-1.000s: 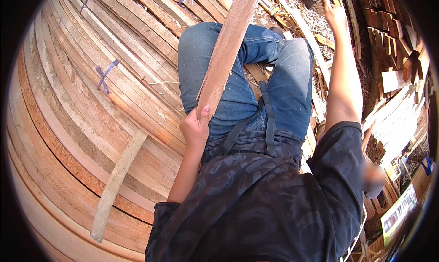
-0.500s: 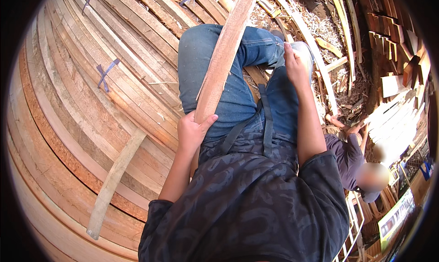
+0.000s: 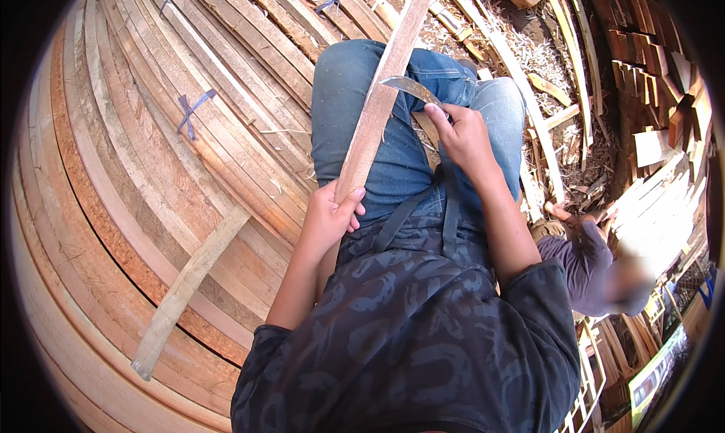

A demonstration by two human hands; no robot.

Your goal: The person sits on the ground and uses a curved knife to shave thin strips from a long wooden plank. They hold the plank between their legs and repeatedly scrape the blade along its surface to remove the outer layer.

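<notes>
A long wooden strip (image 3: 368, 134) lies slantwise over my thigh, its far end running out past the top edge of the view. My left hand (image 3: 332, 212) is wrapped round its near end, thumb on top. In my right hand (image 3: 467, 136) is a knife (image 3: 414, 90) with a curved blade; the fingers close round its handle, which is mostly hidden. The blade's tip meets or overlaps the strip's right edge near the middle; whether it cuts in I cannot tell.
Stacked long planks (image 3: 143, 229) fill the left side, some tied with blue strips (image 3: 195, 114). A short crosspiece (image 3: 189, 293) lies over them. Wood shavings (image 3: 559, 63) cover the ground ahead. At right, another person (image 3: 578, 270) sits by piled wood pieces (image 3: 649, 93).
My right hand has moved left and nearer to me, bringing the curved knife into sight against the strip. The left hand still holds the strip's near end, and the strip has turned slightly.
</notes>
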